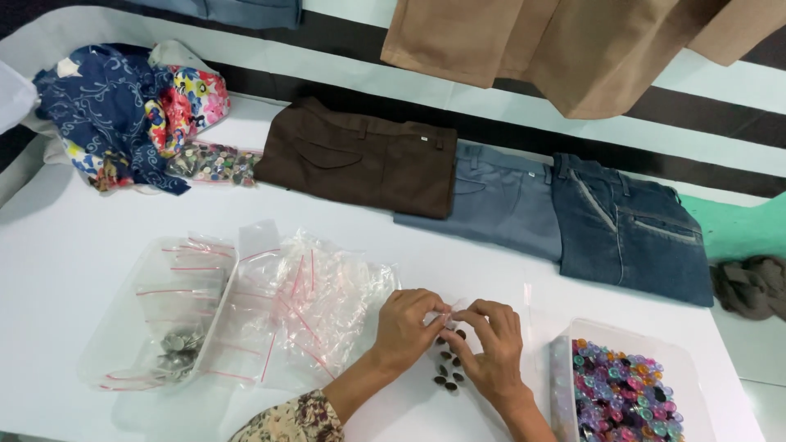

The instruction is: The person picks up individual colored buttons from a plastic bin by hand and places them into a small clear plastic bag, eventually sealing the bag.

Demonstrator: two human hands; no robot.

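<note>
Pinched between the fingertips of the left hand point(407, 326) and the right hand point(491, 342), a small clear zip bag point(449, 315) hangs just above the dark buttons point(449, 368), which lie on the white table point(74, 237) directly beneath, slightly nearer the right hand.

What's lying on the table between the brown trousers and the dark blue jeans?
In the head view, a folded grey-blue pair of trousers lies between the brown trousers and the dark blue jeans, its edges tucked under or against both.
</note>
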